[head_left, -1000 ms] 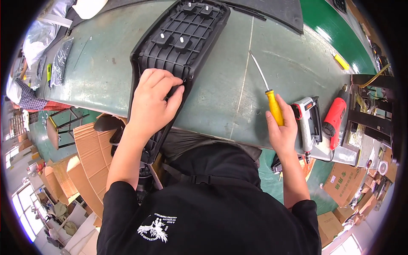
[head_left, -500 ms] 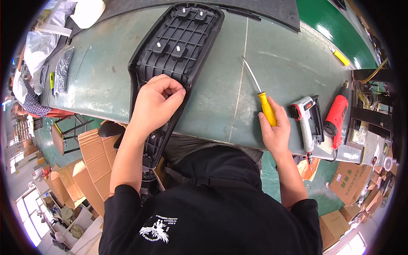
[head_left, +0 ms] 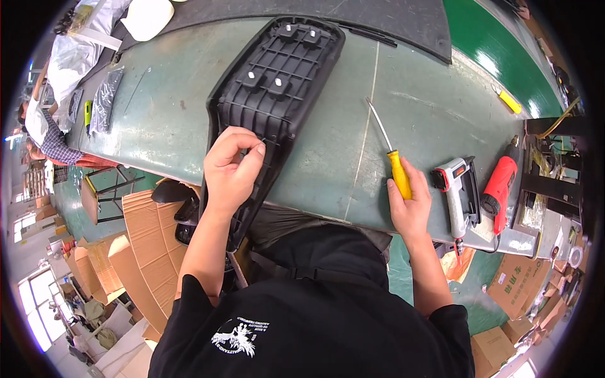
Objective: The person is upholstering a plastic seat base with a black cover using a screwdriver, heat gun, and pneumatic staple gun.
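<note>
A long black seat (head_left: 272, 104) lies underside up on the green worktable, its ribbed plastic base showing several white-tipped pads. My left hand (head_left: 232, 167) rests over the seat's narrower near part. Its thumb and forefinger are pinched together by the seat's edge; what they hold, if anything, is too small to make out. In my right hand (head_left: 413, 205) is a yellow-handled screwdriver (head_left: 399, 173), gripped round the handle. Its thin metal shaft points away from me over the tabletop, apart from the seat.
A silver and black staple gun (head_left: 455, 195) and a red heat gun (head_left: 502, 179) lie to the right. Beyond them is a yellow cutter knife (head_left: 507, 99). Cardboard (head_left: 148, 233) stands below the table at left. Another person's checked sleeve (head_left: 60, 142) shows far left.
The whole view has shifted slightly. My left hand has slid nearer to me along the seat, still pinched. My right hand keeps the screwdriver in nearly the same pose.
</note>
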The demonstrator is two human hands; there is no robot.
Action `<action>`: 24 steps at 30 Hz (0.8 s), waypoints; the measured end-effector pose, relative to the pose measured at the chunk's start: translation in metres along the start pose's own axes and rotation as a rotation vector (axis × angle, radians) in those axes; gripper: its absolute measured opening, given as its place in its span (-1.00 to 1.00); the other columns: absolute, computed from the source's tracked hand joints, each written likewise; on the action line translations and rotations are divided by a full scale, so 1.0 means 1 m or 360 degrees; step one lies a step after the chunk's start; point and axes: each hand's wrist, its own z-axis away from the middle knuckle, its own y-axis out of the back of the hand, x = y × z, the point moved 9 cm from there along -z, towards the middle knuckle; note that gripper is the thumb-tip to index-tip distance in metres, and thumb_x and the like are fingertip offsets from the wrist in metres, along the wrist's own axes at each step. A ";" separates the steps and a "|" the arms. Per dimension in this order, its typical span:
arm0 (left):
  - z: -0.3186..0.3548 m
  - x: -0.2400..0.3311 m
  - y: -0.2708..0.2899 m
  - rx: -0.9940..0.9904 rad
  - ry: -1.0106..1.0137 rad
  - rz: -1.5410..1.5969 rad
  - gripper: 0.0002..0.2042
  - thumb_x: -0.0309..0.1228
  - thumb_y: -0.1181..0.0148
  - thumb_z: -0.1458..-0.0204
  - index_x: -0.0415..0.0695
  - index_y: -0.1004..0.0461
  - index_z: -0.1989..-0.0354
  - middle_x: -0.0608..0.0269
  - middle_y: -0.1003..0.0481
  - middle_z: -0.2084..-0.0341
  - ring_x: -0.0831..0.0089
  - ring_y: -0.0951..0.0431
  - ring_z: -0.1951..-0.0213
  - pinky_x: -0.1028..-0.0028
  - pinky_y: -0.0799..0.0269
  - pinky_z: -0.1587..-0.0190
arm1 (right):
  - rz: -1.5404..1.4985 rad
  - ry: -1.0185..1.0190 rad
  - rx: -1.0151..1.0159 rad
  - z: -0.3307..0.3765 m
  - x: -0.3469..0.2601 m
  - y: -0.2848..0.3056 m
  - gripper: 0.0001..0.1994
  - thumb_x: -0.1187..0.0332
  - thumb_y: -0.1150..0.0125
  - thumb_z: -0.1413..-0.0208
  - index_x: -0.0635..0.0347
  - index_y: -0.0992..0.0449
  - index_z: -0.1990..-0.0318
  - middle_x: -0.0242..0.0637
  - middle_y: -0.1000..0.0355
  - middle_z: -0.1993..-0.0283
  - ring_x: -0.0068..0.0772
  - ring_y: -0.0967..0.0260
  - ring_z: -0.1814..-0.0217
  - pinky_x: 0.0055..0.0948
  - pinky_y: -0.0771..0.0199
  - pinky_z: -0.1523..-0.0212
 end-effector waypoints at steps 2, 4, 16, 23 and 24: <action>0.005 0.001 0.019 0.0146 0.0057 0.0037 -0.95 -0.71 -0.29 -0.16 -0.30 -0.59 0.29 0.26 -0.54 0.23 0.60 -0.48 0.25 0.61 -0.37 0.19 | 0.0019 -0.0012 0.0013 0.000 0.001 0.001 -0.47 0.54 -0.40 -0.16 0.27 -0.50 -0.32 0.01 -0.53 -0.06 0.01 -0.54 -0.06 -0.25 -0.53 -0.13; 0.006 0.008 0.040 0.0270 0.0059 -0.0001 -0.95 -0.70 -0.29 -0.18 -0.31 -0.59 0.26 0.29 -0.54 0.22 0.63 -0.47 0.24 0.64 -0.37 0.19 | 0.0014 0.0001 -0.0018 0.000 0.002 0.001 -0.47 0.54 -0.40 -0.16 0.27 -0.50 -0.32 0.00 -0.54 -0.06 -0.01 -0.54 -0.05 -0.25 -0.53 -0.13; -0.013 0.034 0.000 -0.0136 -0.0575 -0.1011 -0.91 -0.57 -0.44 0.03 -0.16 -0.68 0.34 0.25 -0.57 0.35 0.19 -0.56 0.25 0.29 -0.53 0.17 | -0.0077 -0.0111 -0.0003 0.001 0.004 0.008 -0.49 0.55 -0.38 -0.20 0.32 -0.49 -0.32 -0.04 -0.55 -0.16 -0.18 -0.54 -0.18 -0.32 -0.47 -0.25; -0.013 0.034 0.000 -0.0093 -0.0620 -0.1051 -0.91 -0.57 -0.44 0.07 -0.14 -0.66 0.38 0.24 -0.53 0.36 0.20 -0.54 0.27 0.29 -0.52 0.18 | 0.0079 0.0327 0.0030 0.000 -0.084 0.062 -0.51 0.65 -0.39 -0.07 0.35 -0.58 -0.21 -0.01 -0.56 -0.07 -0.14 -0.55 -0.06 -0.31 -0.52 -0.13; -0.011 0.038 0.008 -0.0034 -0.0627 -0.1037 -0.91 -0.57 -0.44 0.07 -0.14 -0.66 0.38 0.24 -0.53 0.36 0.20 -0.54 0.27 0.29 -0.52 0.18 | 0.0110 0.0501 0.0021 -0.004 -0.108 0.070 -0.51 0.66 -0.40 -0.04 0.35 -0.59 -0.20 -0.01 -0.57 -0.04 -0.12 -0.57 -0.02 -0.31 -0.55 -0.08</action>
